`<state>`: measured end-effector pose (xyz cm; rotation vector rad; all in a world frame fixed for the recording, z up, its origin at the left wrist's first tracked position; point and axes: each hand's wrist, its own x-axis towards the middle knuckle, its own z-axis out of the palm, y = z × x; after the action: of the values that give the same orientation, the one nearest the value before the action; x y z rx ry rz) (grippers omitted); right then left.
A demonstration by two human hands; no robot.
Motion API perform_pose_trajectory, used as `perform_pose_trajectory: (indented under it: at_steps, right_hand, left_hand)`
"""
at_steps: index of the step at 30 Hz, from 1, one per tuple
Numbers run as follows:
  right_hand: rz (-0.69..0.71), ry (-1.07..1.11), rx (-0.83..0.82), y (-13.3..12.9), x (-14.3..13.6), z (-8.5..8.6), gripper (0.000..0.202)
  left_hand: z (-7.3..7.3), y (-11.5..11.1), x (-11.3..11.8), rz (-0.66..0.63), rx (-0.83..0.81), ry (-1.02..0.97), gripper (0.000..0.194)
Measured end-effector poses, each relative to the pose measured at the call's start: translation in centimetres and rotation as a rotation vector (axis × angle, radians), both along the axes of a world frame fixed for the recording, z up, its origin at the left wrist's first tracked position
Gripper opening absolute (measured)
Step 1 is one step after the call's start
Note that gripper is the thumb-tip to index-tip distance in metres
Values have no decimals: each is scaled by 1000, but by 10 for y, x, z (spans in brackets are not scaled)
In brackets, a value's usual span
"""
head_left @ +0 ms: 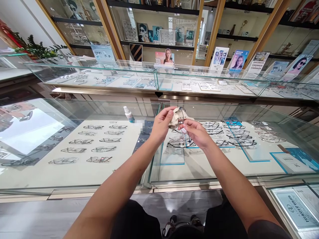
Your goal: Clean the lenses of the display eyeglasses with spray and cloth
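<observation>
Above the glass display counter, my left hand is closed on a pale beige cloth that is bunched against a pair of eyeglasses. My right hand pinches the same eyeglasses from the right, thumb and fingers pressed together near the frame. One dark temple arm sticks up above the cloth, and another dark curved piece hangs below my right fingers. Most of the lenses are hidden by the cloth and fingers. A white spray bottle with a blue lower part stands on the counter to the left of my hands.
Rows of eyeglasses lie inside the glass counter on both sides. Behind it runs a second glass case with more frames and standing ad cards. A framed plaque lies at the lower right.
</observation>
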<state>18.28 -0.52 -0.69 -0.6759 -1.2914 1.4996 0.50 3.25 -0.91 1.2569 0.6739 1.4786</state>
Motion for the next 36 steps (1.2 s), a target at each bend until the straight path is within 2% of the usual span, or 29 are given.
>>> perform_pose_trajectory:
  at_steps: [4, 8, 13, 23, 30, 36]
  right_hand:
    - [1, 5, -1, 0, 0, 0, 36]
    - [23, -5, -9, 0, 0, -1, 38]
    - [38, 6, -5, 0, 1, -1, 39]
    - [15, -22, -16, 0, 1, 0, 40]
    - [19, -40, 6, 2, 4, -2, 34]
    - [36, -41, -9, 3, 4, -3, 35]
  left_hand:
    - [6, -2, -1, 23, 10, -10, 39]
    - [12, -6, -2, -1, -39, 40, 46]
    - [12, -7, -2, -105, -168, 74, 57]
    - [16, -5, -13, -255, -178, 233, 56]
    - [15, -2, -14, -383, -244, 80, 55]
    - [16, -4, -10, -478, -204, 30, 53]
